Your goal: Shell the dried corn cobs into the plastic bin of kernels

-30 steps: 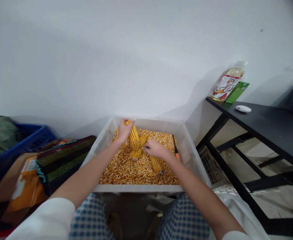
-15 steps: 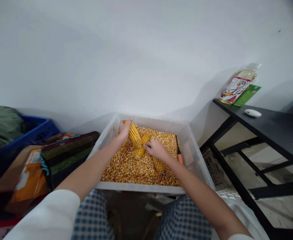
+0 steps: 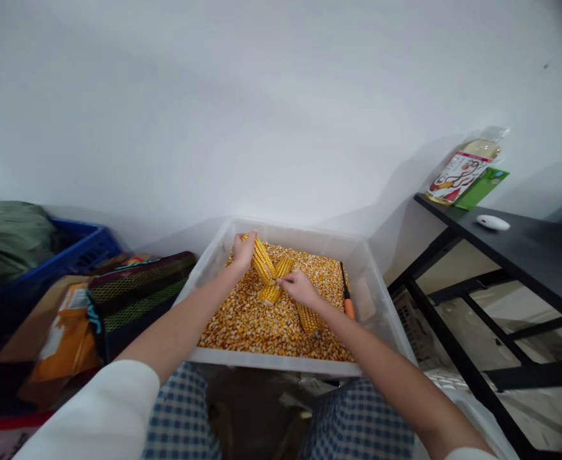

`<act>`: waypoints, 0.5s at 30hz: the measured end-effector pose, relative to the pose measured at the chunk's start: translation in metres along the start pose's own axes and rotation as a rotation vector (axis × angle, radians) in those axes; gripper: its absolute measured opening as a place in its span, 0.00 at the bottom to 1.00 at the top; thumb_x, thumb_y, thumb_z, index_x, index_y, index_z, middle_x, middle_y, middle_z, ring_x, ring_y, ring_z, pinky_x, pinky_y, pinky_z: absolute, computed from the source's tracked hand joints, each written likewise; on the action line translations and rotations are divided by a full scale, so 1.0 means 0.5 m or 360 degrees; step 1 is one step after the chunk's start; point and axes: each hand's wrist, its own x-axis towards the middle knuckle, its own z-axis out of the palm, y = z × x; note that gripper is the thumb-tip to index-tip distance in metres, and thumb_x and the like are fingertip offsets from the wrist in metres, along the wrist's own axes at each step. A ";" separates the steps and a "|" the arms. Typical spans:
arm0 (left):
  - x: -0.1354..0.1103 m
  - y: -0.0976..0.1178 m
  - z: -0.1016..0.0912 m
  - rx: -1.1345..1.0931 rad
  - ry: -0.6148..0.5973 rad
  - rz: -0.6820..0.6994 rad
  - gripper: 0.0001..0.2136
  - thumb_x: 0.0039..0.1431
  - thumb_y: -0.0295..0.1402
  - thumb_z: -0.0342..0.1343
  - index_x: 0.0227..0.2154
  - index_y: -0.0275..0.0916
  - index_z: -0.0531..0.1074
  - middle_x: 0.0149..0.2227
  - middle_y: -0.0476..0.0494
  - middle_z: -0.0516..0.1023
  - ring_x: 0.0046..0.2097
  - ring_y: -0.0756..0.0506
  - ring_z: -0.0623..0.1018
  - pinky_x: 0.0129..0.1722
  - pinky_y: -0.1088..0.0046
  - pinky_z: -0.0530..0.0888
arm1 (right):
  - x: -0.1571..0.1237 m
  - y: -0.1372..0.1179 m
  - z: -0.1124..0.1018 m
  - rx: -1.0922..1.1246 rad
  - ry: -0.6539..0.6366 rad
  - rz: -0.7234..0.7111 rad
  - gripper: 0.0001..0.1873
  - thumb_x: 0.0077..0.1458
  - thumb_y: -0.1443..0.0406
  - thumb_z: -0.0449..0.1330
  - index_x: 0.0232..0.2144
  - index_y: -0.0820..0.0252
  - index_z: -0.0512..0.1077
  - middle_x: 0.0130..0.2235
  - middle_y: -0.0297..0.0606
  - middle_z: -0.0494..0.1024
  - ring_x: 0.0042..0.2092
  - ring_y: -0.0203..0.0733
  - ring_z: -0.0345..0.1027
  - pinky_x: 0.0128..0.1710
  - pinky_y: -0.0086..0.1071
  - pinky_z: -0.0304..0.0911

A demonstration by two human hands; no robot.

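My left hand [image 3: 244, 249] is wrapped round the upper end of a yellow corn cob [image 3: 262, 260], which tilts down to the right. At the cob's lower end, my right hand [image 3: 301, 289] has its fingertips pinched together, close against the kernels; whatever is between them is too small to make out. Two more cobs lie just below, one cob [image 3: 285, 266] behind the fingertips and another cob [image 3: 270, 294] in front. A further corn cob [image 3: 310, 318] rests partly under my right hand. All are above loose corn kernels [image 3: 257, 332] in a translucent white plastic bin [image 3: 281, 363].
An orange-handled tool with a dark shaft [image 3: 349, 309] lies along the bin's right side. To the right stands a black shelf [image 3: 539, 246] with a bottle [image 3: 463, 172], a green packet [image 3: 482, 188] and a white object [image 3: 493, 222]. On the left are a blue crate [image 3: 87, 249] and a mesh bag [image 3: 140, 287].
My right fingertips have come slightly left, closer to the lower end of the held cob. The left hand keeps its hold. The whole view has shifted a little.
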 end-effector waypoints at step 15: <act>-0.025 0.060 -0.001 -0.0064 -0.0323 0.0153 0.13 0.47 0.41 0.53 0.31 0.38 0.64 0.27 0.50 0.66 0.29 0.49 0.67 0.31 0.73 0.64 | -0.004 0.009 -0.061 -0.0184 -0.0111 -0.0337 0.16 0.56 0.63 0.52 0.24 0.65 0.75 0.21 0.32 0.70 0.23 0.30 0.56 0.25 0.24 0.47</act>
